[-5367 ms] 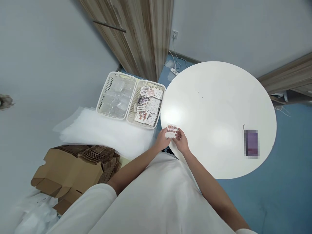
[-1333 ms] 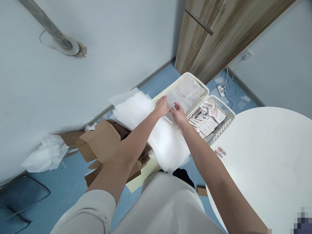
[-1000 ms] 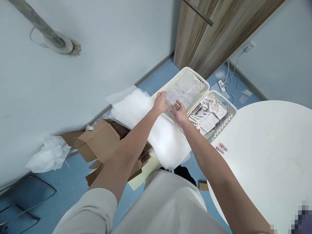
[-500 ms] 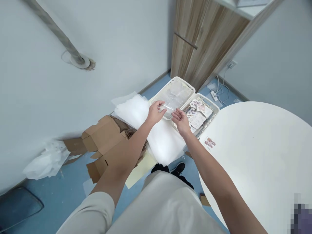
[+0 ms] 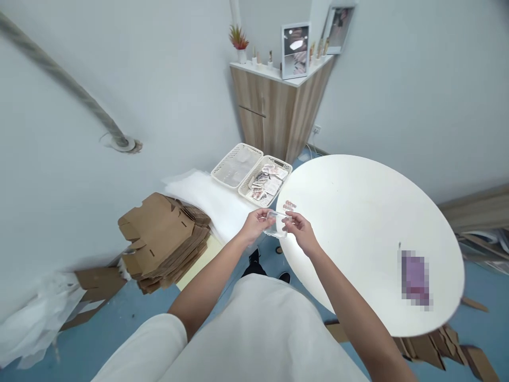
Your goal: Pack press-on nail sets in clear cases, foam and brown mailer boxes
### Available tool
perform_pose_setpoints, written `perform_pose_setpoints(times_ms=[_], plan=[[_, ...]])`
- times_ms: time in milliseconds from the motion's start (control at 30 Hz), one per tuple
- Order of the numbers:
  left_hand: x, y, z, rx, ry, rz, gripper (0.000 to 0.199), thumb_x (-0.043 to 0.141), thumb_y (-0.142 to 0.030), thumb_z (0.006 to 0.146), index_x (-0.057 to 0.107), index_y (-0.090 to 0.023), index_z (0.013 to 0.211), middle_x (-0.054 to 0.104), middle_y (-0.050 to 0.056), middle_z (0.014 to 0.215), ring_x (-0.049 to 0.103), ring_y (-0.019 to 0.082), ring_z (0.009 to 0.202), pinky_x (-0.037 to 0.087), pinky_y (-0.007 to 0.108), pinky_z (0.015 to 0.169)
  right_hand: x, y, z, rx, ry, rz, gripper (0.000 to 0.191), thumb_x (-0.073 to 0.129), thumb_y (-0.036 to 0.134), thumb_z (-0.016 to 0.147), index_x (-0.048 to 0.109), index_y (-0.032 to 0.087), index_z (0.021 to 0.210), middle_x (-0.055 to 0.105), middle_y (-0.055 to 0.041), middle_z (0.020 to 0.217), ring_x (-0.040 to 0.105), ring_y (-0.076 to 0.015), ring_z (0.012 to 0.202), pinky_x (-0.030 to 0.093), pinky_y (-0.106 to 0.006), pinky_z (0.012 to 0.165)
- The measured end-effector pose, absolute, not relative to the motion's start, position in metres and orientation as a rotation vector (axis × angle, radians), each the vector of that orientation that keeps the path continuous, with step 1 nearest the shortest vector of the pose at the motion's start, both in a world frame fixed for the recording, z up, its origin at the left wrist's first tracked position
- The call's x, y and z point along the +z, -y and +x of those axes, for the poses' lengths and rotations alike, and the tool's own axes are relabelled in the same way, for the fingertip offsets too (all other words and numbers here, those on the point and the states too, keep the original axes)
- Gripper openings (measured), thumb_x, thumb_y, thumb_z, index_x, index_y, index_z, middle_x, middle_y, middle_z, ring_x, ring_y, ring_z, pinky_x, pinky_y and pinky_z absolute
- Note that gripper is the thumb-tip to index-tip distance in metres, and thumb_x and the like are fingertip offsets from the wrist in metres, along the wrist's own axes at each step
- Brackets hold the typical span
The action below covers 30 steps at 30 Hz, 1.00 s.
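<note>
A small clear plastic box is held up between my two hands at the near left edge of the round table. My left hand pinches its left side, and my right hand grips its right side. Just beyond them, a card of press-on nails lies on the table. Farther off stand two white baskets side by side. The left basket holds clear plastic pieces. Cards with nail sets fill the right basket.
The round white table takes up the right side, with a blurred-out purple item on it. White sheets and stacked flat cardboard boxes are on the left. A wooden cabinet fills the corner.
My hands have come away from the left basket toward the table edge, now with the clear plastic box between them. The view has turned to the right and up.
</note>
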<state>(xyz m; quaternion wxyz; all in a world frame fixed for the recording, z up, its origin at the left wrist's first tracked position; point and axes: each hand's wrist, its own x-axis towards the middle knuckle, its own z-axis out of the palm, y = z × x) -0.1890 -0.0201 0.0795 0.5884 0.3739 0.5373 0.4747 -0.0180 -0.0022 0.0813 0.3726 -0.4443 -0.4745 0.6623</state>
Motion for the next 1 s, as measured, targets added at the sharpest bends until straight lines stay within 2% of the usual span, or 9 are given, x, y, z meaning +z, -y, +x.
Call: perform_pose_setpoints(times_ms=[167, 333, 600, 667, 767, 867, 1000], plan=[[0.077, 0.038, -0.131, 0.999, -1.209, 0.865, 0.043, 0.069, -0.037, 0.062, 0.058, -0.015, 0.097, 0.061, 0.004, 0.081, 0.057, 0.01, 0.067, 0.047, 0.025, 0.063, 0.083, 0.034, 0.034, 1.552, 1.143, -1.259, 0.04, 0.063, 0.044, 0.065, 0.058, 0.021, 0.098, 0.058, -0.0006, 0.077, 0.057, -0.0121, 0.061, 0.046, -0.031, 0.064], [0.07, 0.058, -0.098, 0.883, -1.151, 0.808, 0.048, 0.07, -0.034, 0.061, 0.054, -0.018, 0.104, 0.06, 0.006, 0.093, 0.059, 0.012, 0.076, 0.046, 0.025, 0.067, 0.082, 0.053, 0.066, 1.467, 0.974, -1.309, 0.038, 0.064, 0.043, 0.063, 0.058, 0.02, 0.094, 0.058, -0.0011, 0.078, 0.056, -0.0119, 0.062, 0.047, -0.031, 0.064], [0.053, 0.06, -0.06, 0.84, -1.066, 0.766, 0.044, 0.072, -0.03, 0.06, 0.053, -0.015, 0.097, 0.061, 0.004, 0.084, 0.058, 0.01, 0.072, 0.044, 0.025, 0.068, 0.06, 0.087, 0.087, 1.33, 0.594, -1.356, 0.032, 0.067, 0.039, 0.062, 0.052, 0.022, 0.085, 0.058, 0.0019, 0.08, 0.061, -0.0128, 0.066, 0.047, -0.031, 0.067], [0.051, 0.053, -0.056, 0.826, -1.068, 0.776, 0.046, 0.073, -0.028, 0.059, 0.052, -0.016, 0.098, 0.061, 0.003, 0.083, 0.058, 0.011, 0.071, 0.044, 0.026, 0.068, 0.054, 0.098, 0.087, 1.338, 0.513, -1.37, 0.034, 0.067, 0.037, 0.061, 0.048, 0.024, 0.086, 0.059, 0.0021, 0.082, 0.062, -0.0148, 0.072, 0.047, -0.031, 0.069], [0.048, 0.042, -0.052, 0.768, -1.072, 0.847, 0.041, 0.071, -0.03, 0.06, 0.054, -0.015, 0.094, 0.06, 0.003, 0.078, 0.057, 0.011, 0.071, 0.044, 0.026, 0.067, 0.05, 0.111, 0.089, 1.363, 0.486, -1.398, 0.046, 0.069, 0.034, 0.06, 0.044, 0.027, 0.099, 0.06, 0.0024, 0.079, 0.062, -0.0169, 0.081, 0.046, -0.033, 0.074], [0.044, 0.031, -0.049, 0.673, -1.04, 0.95, 0.034, 0.069, -0.032, 0.063, 0.058, -0.014, 0.089, 0.06, 0.003, 0.076, 0.056, 0.011, 0.07, 0.044, 0.026, 0.067, 0.05, 0.118, 0.095, 1.326, 0.522, -1.452, 0.056, 0.068, 0.035, 0.061, 0.042, 0.028, 0.11, 0.061, -0.0013, 0.088, 0.06, -0.0182, 0.088, 0.044, -0.035, 0.079], [0.042, 0.021, -0.043, 0.528, -0.954, 1.051, 0.032, 0.069, -0.032, 0.064, 0.06, -0.013, 0.088, 0.061, 0.005, 0.079, 0.055, 0.011, 0.07, 0.044, 0.025, 0.065, 0.054, 0.119, 0.107, 1.23, 0.545, -1.556, 0.047, 0.065, 0.04, 0.064, 0.05, 0.026, 0.106, 0.057, -0.0056, 0.105, 0.058, -0.0187, 0.091, 0.044, -0.036, 0.08]])
